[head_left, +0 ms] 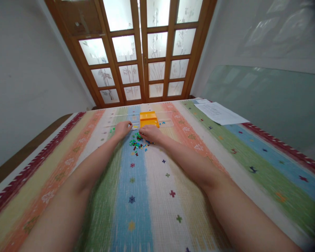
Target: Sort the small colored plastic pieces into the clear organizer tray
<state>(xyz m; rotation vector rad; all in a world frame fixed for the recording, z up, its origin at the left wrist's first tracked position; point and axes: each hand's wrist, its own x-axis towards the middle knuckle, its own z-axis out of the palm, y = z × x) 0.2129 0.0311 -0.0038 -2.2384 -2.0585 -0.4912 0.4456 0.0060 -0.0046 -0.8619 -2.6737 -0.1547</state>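
Both my arms reach far out over a striped cloth (pixel 152 182). My left hand (pixel 122 128) is curled, its fingertips pinched together near a tiny yellow piece at about the edge of a clear tray (pixel 168 123). My right hand (pixel 150 132) rests knuckles up with fingers curled down onto a scatter of small coloured pieces (pixel 136 144) in green, blue and red. What either hand holds is too small to make out. An orange tray (pixel 148 119) stands just beyond the hands.
A sheet of white paper (pixel 220 112) lies at the far right of the cloth. A glass pane (pixel 265 101) leans along the right wall. Wooden doors with frosted panes (pixel 144 52) stand behind the table.
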